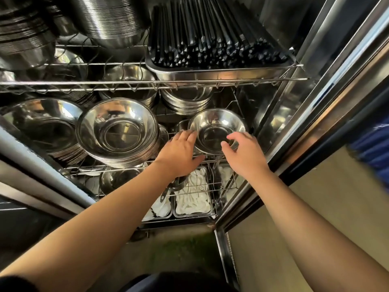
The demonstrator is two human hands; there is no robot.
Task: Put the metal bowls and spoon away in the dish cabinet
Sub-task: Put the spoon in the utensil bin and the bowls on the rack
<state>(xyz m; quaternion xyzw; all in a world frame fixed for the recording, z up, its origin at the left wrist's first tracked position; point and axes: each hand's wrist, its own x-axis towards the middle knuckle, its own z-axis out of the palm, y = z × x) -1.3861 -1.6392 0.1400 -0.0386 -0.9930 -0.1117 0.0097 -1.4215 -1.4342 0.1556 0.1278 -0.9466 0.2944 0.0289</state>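
Note:
A small metal bowl point(217, 128) sits at the right end of the dish cabinet's middle wire shelf point(130, 167), apparently on top of other bowls. My left hand point(179, 153) cups its left side, fingers on the rim and thumb under the front edge. My right hand point(245, 153) hovers over the bowl's front rim with thumb and fingers apart, gripping nothing. No spoon can be made out.
Two tall stacks of larger metal bowls point(117, 131) point(42, 123) fill the shelf's left. Above, a steel tray of black chopsticks point(210, 43) rests on the upper rack. Below lie trays of white utensils point(193, 197). The cabinet's steel door frame point(294, 123) stands at right.

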